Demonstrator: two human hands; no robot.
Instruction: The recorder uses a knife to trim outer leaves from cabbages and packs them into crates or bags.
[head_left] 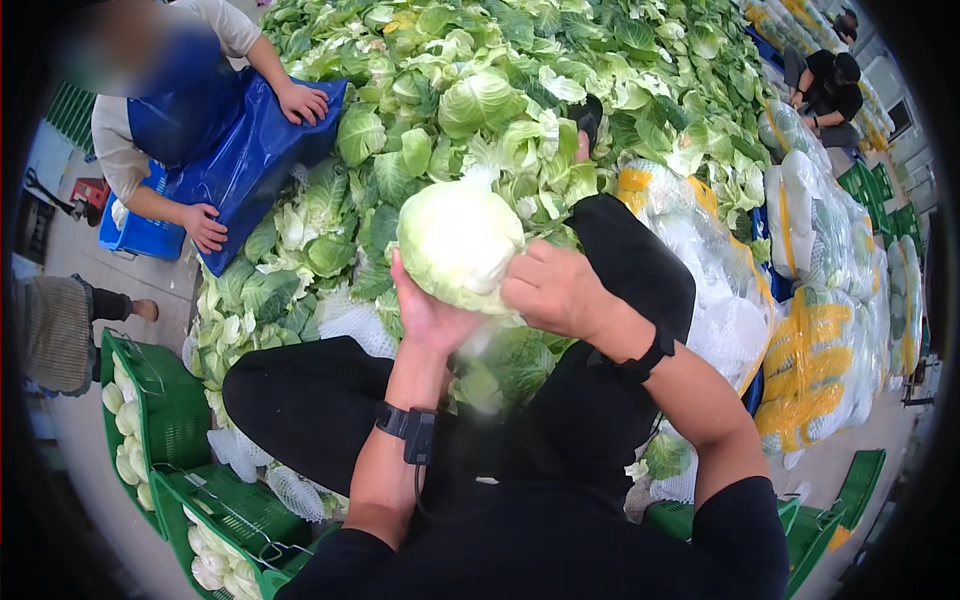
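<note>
A pale, trimmed cabbage [455,235] is held up in front of me. My left hand [430,310] cups it from below and the left, thumb raised along its side. Against the cabbage's right side, my right hand [560,290] is closed, its curled fingers pressed to the edge; a leaf pinched between them cannot be made out. Just under the cabbage, a blurred green leaf [485,375] shows between my legs. Behind it spreads a large heap of loose cabbage leaves [480,100].
Green crates [165,400] of cabbages stand at lower left. Wrapped bags [815,370] of cabbages are stacked on the right, beside a nearer netted bag [700,270]. A person in a blue apron [250,140] sits at upper left, near a blue basket [150,225]. Another person [830,90] works at far right.
</note>
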